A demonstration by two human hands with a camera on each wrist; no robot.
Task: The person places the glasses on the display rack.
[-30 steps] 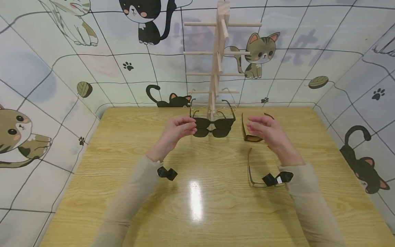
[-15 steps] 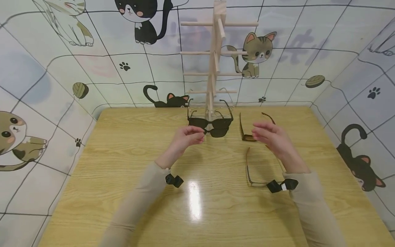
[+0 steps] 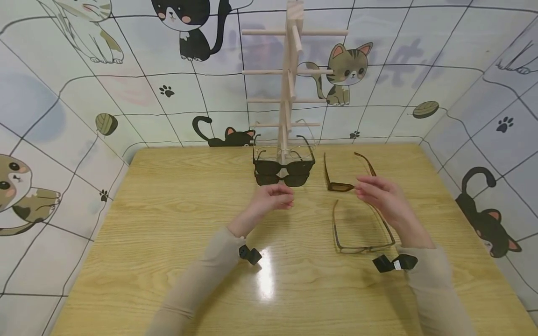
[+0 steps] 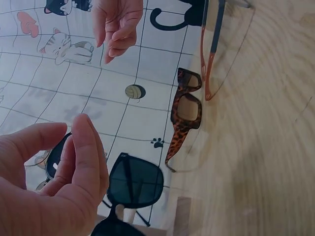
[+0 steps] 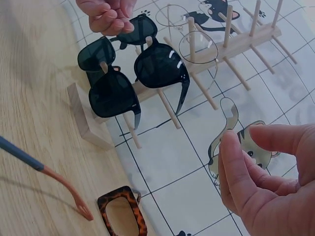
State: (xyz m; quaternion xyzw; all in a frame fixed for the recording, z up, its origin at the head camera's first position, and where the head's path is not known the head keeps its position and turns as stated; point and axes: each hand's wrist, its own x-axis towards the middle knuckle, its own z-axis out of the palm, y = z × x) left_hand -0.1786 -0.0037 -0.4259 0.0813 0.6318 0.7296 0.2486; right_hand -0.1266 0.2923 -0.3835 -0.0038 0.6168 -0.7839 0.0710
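Note:
My left hand (image 3: 269, 201) hovers over the table just in front of the rack, its fingers loosely bent and holding nothing. Behind it, two pairs of black sunglasses, the upper (image 3: 266, 167) and the lower (image 3: 296, 180), hang on the low pegs of a wooden rack (image 3: 287, 51). Thin wire-rimmed glasses (image 5: 199, 62) hang above them. My right hand (image 3: 388, 200) is also bare, thumb and fingers apart in the right wrist view. It partly covers tortoiseshell sunglasses (image 3: 341, 187) on the table. Nearer lie grey-framed eyeglasses (image 3: 354, 250) with orange temple tips.
The rack's upper pegs (image 3: 325, 32) stick out to both sides and forward. A cat-patterned backdrop (image 3: 168, 116) stands behind and beside the wooden table (image 3: 168, 210). Straps with small black blocks (image 3: 250, 255) sit on both wrists.
My left hand has moved right and nearer, away from the lower black sunglasses, uncovering them. My right hand has moved right and slightly nearer. The view has shifted a little.

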